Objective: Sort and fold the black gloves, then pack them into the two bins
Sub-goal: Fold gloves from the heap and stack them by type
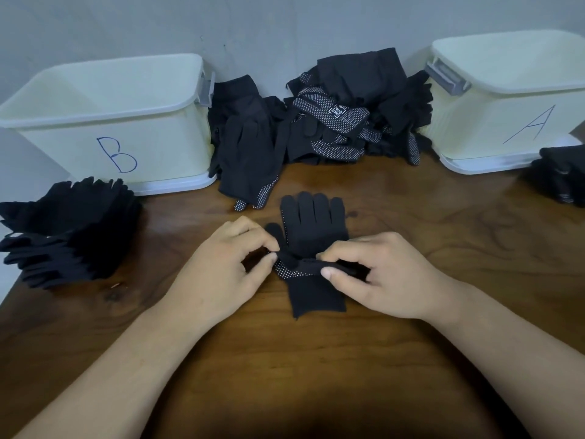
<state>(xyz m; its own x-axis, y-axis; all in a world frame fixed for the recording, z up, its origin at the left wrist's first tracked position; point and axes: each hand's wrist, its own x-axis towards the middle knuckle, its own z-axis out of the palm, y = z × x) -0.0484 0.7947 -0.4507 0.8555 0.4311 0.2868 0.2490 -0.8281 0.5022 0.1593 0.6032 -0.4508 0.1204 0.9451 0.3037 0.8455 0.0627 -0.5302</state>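
Two hands, left (218,270) and right (380,277), pinch one glove (313,223); loose pile (332,122) sits between bin B (79,144) and bin A (493,118).

There were two white bins: one bin marked B (110,147) and one bin marked A (493,122). Each bin showed one grey latch, two in all, the left latch (207,88) and the right latch (446,76). Two hands were in view, one left hand (221,267) and one right hand (380,277). The black gloves sat in four groups on one wooden table (443,248): one flat glove (313,226), possibly two laid together; one loose heap (332,122); one left stack (69,229); and one right stack (560,175), partly out of view. The gloves in the heap and in both stacks were too many and too overlapped to count.
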